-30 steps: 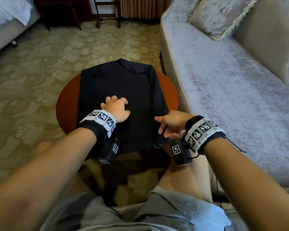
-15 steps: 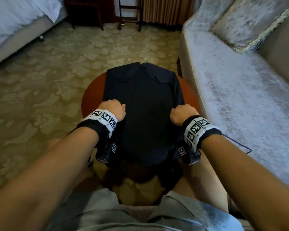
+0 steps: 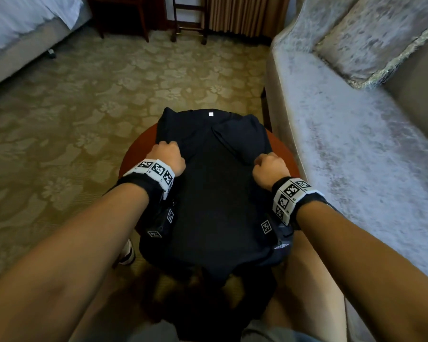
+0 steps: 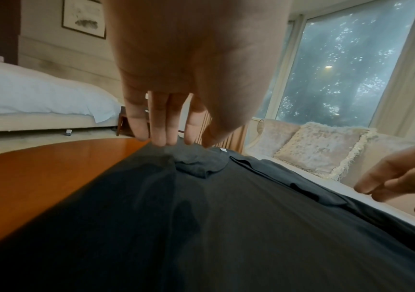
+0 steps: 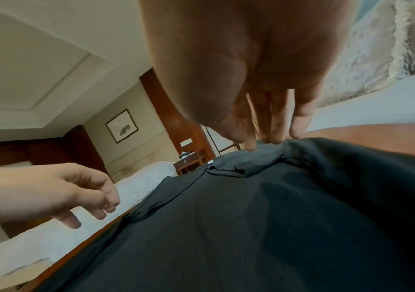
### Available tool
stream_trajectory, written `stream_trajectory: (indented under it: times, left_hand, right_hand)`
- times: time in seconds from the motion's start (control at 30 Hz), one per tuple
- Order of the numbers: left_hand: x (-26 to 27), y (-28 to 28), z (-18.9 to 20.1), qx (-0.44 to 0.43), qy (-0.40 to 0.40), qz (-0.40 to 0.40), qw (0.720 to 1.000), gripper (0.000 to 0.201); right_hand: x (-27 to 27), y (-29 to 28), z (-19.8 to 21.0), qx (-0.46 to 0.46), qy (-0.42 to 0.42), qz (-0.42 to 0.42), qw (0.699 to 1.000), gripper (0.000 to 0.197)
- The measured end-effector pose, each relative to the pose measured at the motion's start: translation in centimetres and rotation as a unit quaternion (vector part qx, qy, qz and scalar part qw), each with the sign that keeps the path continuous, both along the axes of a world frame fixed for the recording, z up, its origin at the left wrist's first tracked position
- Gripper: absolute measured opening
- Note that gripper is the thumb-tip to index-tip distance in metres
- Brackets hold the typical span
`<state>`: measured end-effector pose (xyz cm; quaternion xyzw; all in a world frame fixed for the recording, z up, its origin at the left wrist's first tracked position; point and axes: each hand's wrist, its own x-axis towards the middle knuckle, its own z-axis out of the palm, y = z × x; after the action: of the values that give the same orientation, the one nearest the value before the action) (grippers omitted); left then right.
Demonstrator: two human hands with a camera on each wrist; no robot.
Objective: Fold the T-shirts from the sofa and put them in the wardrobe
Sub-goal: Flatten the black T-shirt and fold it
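Note:
A dark navy T-shirt (image 3: 215,193) lies flat on a round wooden table (image 3: 134,164), collar with white label away from me, hem hanging over the near edge. My left hand (image 3: 168,154) pinches the shirt's left edge near the shoulder; in the left wrist view its fingers (image 4: 164,138) and thumb meet on raised fabric of the T-shirt (image 4: 226,217). My right hand (image 3: 269,166) pinches the right edge beside the folded-in sleeve. In the right wrist view the right hand (image 5: 264,143) holds a bunched ridge of the T-shirt (image 5: 251,217).
A pale velvet sofa (image 3: 356,144) with a fringed cushion (image 3: 381,38) runs along the right, close to the table. A bed (image 3: 22,21) stands at the far left, chair legs (image 3: 188,21) at the back. Patterned carpet surrounds the table; my knees are under its near edge.
Both hands have slid from the shirt's middle toward its shoulders and now pinch the side edges. My head has moved closer over the table.

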<state>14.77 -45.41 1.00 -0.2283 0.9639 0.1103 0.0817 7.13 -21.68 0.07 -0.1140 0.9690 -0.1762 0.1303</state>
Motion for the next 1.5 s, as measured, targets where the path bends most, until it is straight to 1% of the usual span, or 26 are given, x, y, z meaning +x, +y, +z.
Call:
stream_trajectory:
  times: [0.13,0.3,0.33,0.4,0.43,0.47,0.5,0.53,0.57,0.6,0.63,0.67,0.73,0.8,0.9,0.97,1.07,1.17,1.2,1.23,1.3,1.33,1.37,1.4,1.43,1.5]
  left_hand:
    - [-4.5,-2.3,-0.5,0.003,0.008,0.064,0.998,0.047]
    - [-11.4,-7.6,-2.3,-0.018,0.008,0.145,0.989,0.059]
    - [-13.0,-8.7,-2.8,-0.001,-0.002,0.161,0.987,0.062]
    - [-16.3,-10.6,-3.8,0.08,-0.004,0.209,0.975,0.071]
    - [-17.6,-11.3,-4.2,0.153,0.011,0.245,0.957,0.073]
    - [-18.7,-11.7,-4.3,0.235,0.037,0.284,0.929,0.073]
    - [-19.6,-12.2,-4.4,0.298,0.066,0.321,0.896,0.067]
    - [-20.4,-12.6,-4.5,0.339,0.088,0.345,0.871,0.052]
    - [-21.0,-12.9,-4.4,0.352,0.09,0.349,0.864,0.032]
    - [-21.6,-13.1,-4.4,0.356,0.091,0.349,0.862,0.015]
    - [-22.1,-13.3,-4.4,0.347,0.1,0.347,0.865,0.006]
    - [-22.6,-13.4,-4.4,0.34,0.124,0.342,0.868,0.006]
    - [-23.8,-13.8,-4.1,0.309,0.205,0.318,0.873,0.015]
    - [-24.6,-13.9,-3.0,0.279,0.289,0.294,0.867,0.024]
    - [-24.9,-14.0,0.0,0.231,0.37,0.25,0.864,0.033]
    - [-23.9,-13.7,2.4,0.198,0.405,0.227,0.863,0.031]
    - [-20.4,-12.6,4.4,0.178,0.422,0.197,0.867,0.022]
    - [-13.9,-10.5,4.7,0.19,0.404,0.186,0.875,0.022]
    - [-11.5,-9.7,4.3,0.201,0.379,0.178,0.886,0.024]
    - [-9.1,-8.8,3.6,0.216,0.335,0.159,0.903,0.028]
    - [-4.2,-7.4,1.7,0.257,0.209,0.091,0.939,0.035]
    - [-1.9,-6.8,0.8,0.284,0.144,0.056,0.946,0.036]
    - [0.2,-6.4,0.1,0.314,0.091,0.028,0.945,0.035]
    - [1.9,-6.2,-0.5,0.338,0.06,0.017,0.939,0.034]
    - [3.2,-6.0,-1.2,0.349,0.06,0.024,0.935,0.033]
    - [4.6,-6.1,-2.5,0.332,0.131,0.091,0.93,0.027]
  right_hand:
    - [-4.6,-2.0,-0.4,-0.016,0.001,-0.053,0.998,0.038]
    - [-12.6,-4.2,-1.4,0.079,0.019,-0.145,0.986,0.05]
    - [-14.4,-4.7,-1.7,0.08,0.01,-0.166,0.983,0.05]
    - [-18.3,-5.5,-2.7,0.044,-0.035,-0.204,0.977,0.051]
    - [-20.2,-5.9,-3.3,0.009,-0.072,-0.218,0.973,0.054]
    - [-21.8,-6.3,-3.8,-0.039,-0.113,-0.228,0.966,0.058]
    - [-23.2,-6.5,-4.3,-0.09,-0.148,-0.24,0.955,0.061]
    - [-24.3,-6.9,-4.5,-0.136,-0.168,-0.254,0.943,0.061]
    - [-25.3,-7.1,-4.9,-0.169,-0.172,-0.27,0.932,0.056]
    - [-26.1,-7.2,-5.2,-0.193,-0.16,-0.282,0.926,0.047]
    - [-26.8,-7.5,-5.5,-0.215,-0.139,-0.286,0.923,0.038]
    - [-27.4,-7.8,-5.7,-0.235,-0.113,-0.281,0.924,0.033]
    - [-28.2,-8.6,-5.2,-0.266,-0.044,-0.266,0.926,0.039]
    - [-28.7,-9.3,-3.5,-0.295,0.03,-0.257,0.92,0.04]
    - [-29.1,-9.4,-0.3,-0.342,0.098,-0.242,0.903,0.028]
    - [-28.4,-8.6,1.9,-0.354,0.118,-0.242,0.896,0.02]
    - [-25.2,-6.3,3.9,-0.356,0.135,-0.238,0.894,0.017]
    - [-18.8,-2.5,4.2,-0.339,0.129,-0.22,0.906,0.02]
    - [-16.3,-1.1,3.8,-0.324,0.124,-0.206,0.915,0.021]
    - [-13.8,0.4,3.2,-0.306,0.118,-0.187,0.926,0.022]
    - [-8.7,3.3,1.2,-0.253,0.092,-0.144,0.952,0.026]
    - [-6.3,4.7,0.1,-0.221,0.077,-0.124,0.964,0.028]
    - [-4.1,5.8,-0.8,-0.203,0.06,-0.107,0.971,0.03]
    - [-2.5,6.8,-1.6,-0.192,0.045,-0.108,0.974,0.032]
    - [-1.2,7.7,-2.3,-0.192,0.036,-0.124,0.973,0.034]
    - [-0.3,8.6,-3.1,-0.207,0.027,-0.188,0.96,0.034]
